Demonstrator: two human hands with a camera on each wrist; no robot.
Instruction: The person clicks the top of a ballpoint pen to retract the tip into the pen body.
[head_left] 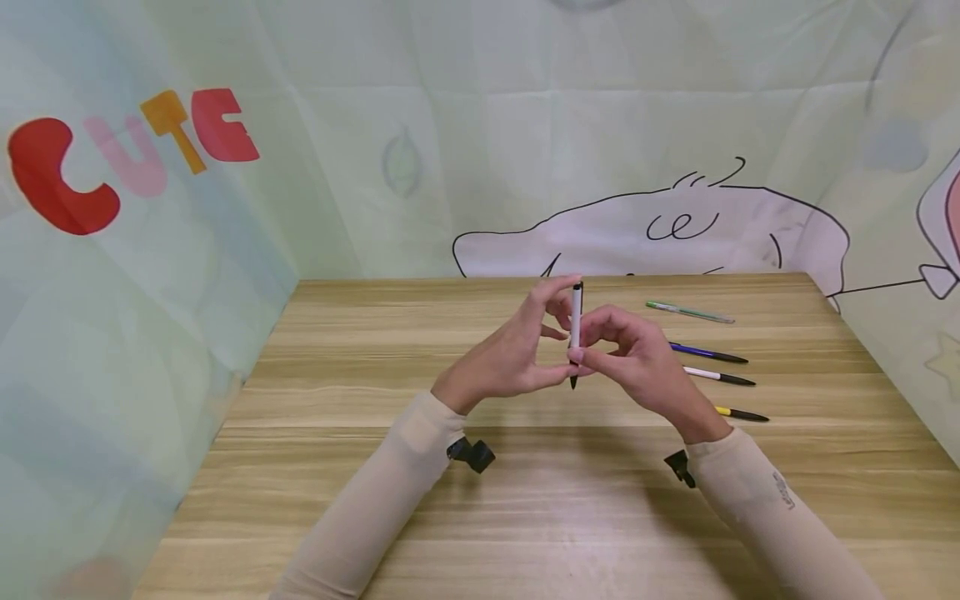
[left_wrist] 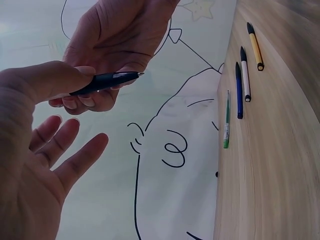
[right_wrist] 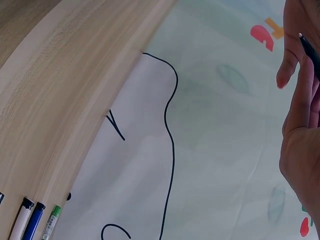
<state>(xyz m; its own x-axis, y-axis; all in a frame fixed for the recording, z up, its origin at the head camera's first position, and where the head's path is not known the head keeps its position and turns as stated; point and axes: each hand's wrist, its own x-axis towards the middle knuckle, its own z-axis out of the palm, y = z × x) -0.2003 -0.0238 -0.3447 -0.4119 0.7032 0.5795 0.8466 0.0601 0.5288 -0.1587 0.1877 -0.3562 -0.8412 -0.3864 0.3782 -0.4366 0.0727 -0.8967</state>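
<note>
A: Where's the pen?

B: Upright in the air over the desk, black end down, with both grips on it

A: How are they holding it?

B: The left grip spans the pen lengthwise, forefinger at the top end, thumb on the dark lower part, remaining fingers spread away from it. The right grip pinches it low down, narrow, between thumb and forefinger

A: How far along is this?

B: Midway with this one, I'd judge. The nib shows at the pen's lower end, so the point looks ready. Whether that left forefinger presses the top or only rests there, I can't tell

A: And the others?

B: Four lie to the right of the pen, apart from one another, in a row: green pen at the far end, then blue pen, white pen, and yellow pen at the near end. Neither grip touches them

A: So what's left?

B: Letting go of the pen and laying it down, probably. Whether those four are finished or waiting, I can't say
</note>
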